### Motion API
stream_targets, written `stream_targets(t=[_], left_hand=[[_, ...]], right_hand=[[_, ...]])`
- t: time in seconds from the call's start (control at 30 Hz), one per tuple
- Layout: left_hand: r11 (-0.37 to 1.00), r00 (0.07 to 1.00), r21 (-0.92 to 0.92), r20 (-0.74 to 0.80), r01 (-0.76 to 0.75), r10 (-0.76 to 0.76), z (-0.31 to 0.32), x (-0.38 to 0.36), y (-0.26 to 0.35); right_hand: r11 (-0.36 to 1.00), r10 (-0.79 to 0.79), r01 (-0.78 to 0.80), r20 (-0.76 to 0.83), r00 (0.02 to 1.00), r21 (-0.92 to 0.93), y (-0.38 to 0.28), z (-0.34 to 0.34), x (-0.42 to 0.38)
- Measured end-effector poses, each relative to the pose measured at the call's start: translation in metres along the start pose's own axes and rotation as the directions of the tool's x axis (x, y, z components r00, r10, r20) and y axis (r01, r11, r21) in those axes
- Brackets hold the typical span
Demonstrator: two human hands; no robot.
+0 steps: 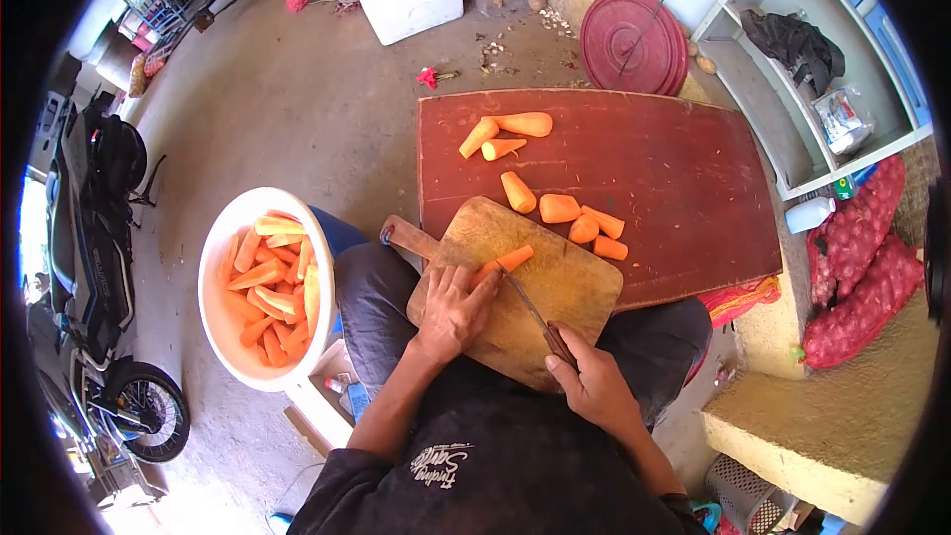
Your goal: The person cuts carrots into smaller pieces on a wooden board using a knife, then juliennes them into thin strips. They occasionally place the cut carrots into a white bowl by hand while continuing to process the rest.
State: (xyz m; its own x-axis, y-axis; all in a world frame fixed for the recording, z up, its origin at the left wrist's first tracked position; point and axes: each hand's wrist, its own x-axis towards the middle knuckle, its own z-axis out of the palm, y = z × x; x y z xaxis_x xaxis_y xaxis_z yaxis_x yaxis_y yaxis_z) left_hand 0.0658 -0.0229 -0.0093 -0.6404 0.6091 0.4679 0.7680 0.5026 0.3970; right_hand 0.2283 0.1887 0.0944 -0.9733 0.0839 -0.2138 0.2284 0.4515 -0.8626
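A wooden cutting board [565, 322] rests across the lap, its far edge by a red-brown table [674, 188]. My left hand [456, 309] presses a peeled carrot [516, 259] on the board, its fingers over the near end. My right hand [592, 376] is closed round the handle of a knife [530, 305]; the blade tip touches the carrot near its middle. Several peeled carrot pieces, one a thick piece [560, 208], lie on the table beyond the board. A second wooden handle [408, 236] sticks out at the board's left corner.
A white bucket [210, 287] of peeled carrots stands at the left. Farther left is a motorcycle [109, 238]. A white box [411, 0] and a round red lid [634, 43] lie ahead. Red net sacks [864, 302] and a shelf unit [773, 109] are at the right.
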Motion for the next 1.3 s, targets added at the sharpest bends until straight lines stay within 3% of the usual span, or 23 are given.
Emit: stream_targets(t=[0.4,0.6,0.7,0.8,0.93,1.13,1.3], left_hand=[[0.998,0.998,-0.036,-0.025,-0.050,0.049,0.005,-0.009,-0.007],[0.993,0.993,-0.036,-0.039,-0.113,0.112,-0.001,-0.002,-0.003],[0.994,0.996,-0.056,-0.032,-0.088,0.087,0.000,-0.004,-0.001],[0.996,0.998,-0.085,-0.062,-0.003,-0.003,0.014,0.001,0.000],[0.997,0.997,-0.003,0.027,0.077,-0.077,0.002,0.015,0.014],[0.995,0.990,0.098,0.140,-0.011,-0.003,0.027,0.045,0.001],[0.989,0.984,0.013,0.097,-0.149,0.147,0.038,0.073,-0.001]], right_hand=[[0.986,0.148,-0.137,0.130,0.980,-0.090,-0.018,-0.004,0.021],[0.981,-0.056,0.061,0.035,0.998,-0.186,0.012,0.015,0.049],[0.981,0.031,-0.012,0.097,0.995,-0.195,0.005,0.012,0.055],[0.984,-0.137,0.140,0.037,0.990,-0.106,0.017,0.008,0.053],[0.993,-0.117,0.119,-0.112,0.987,0.012,0.013,-0.004,0.028],[0.998,-0.025,0.040,-0.253,0.967,0.056,0.028,-0.024,-0.003],[0.997,0.000,0.024,-0.305,0.952,0.075,0.041,-0.021,-0.022]])
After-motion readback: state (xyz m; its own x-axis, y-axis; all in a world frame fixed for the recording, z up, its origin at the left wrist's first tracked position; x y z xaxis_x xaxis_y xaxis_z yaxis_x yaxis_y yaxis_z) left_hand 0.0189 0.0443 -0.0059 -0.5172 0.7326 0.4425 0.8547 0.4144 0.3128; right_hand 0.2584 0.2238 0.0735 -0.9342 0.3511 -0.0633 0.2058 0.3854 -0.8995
